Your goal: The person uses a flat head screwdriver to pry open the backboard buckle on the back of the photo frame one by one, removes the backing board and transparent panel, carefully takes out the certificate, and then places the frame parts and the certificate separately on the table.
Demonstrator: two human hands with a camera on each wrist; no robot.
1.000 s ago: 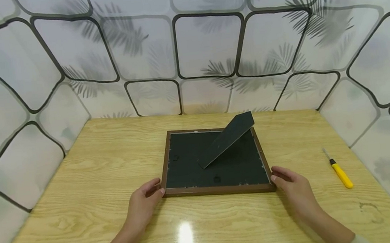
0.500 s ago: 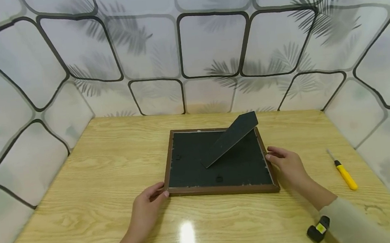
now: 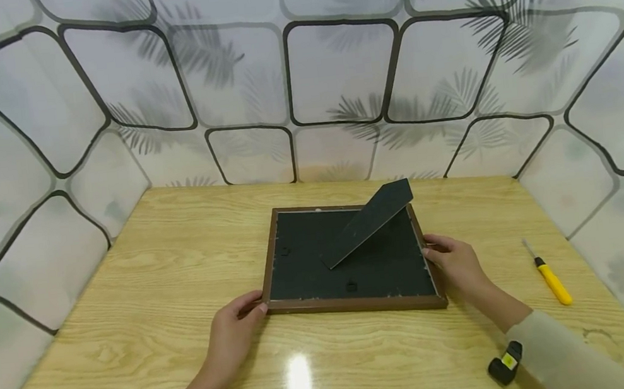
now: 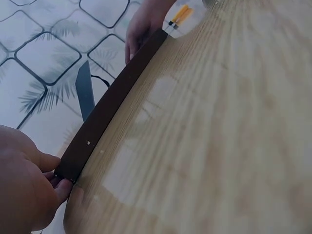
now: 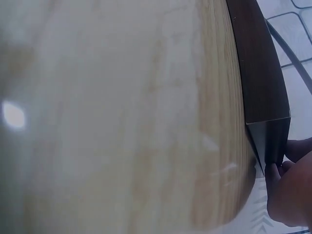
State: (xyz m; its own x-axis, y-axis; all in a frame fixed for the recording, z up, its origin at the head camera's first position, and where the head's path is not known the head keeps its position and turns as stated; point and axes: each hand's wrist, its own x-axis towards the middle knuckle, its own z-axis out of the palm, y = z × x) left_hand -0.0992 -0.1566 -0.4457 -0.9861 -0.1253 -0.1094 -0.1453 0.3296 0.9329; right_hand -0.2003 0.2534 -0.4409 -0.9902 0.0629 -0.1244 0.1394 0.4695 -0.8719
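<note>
A picture frame [image 3: 354,304] with a brown rim and black backing lies face down at mid-table. Its black easel stand [image 3: 370,221] is raised at a slant from the backing. My left hand [image 3: 234,332] pinches the near left corner between thumb and fingers, as the left wrist view also shows with the left hand [image 4: 24,183] at the rim's end. On the other side, my right hand [image 3: 459,266] holds the right edge, a little back from the near corner. The right wrist view has the right hand [image 5: 292,190] at that side, some fingertips hidden.
To the right, a yellow-handled screwdriver [image 3: 552,283] lies on the wooden table [image 3: 180,246]. Patterned walls [image 3: 339,71] enclose the back and both sides. A black wrist device [image 3: 505,364] hangs at my right sleeve.
My right hand has moved from the near right corner farther back along the frame's right edge. My left hand stays at its corner. The view has shifted slightly.
</note>
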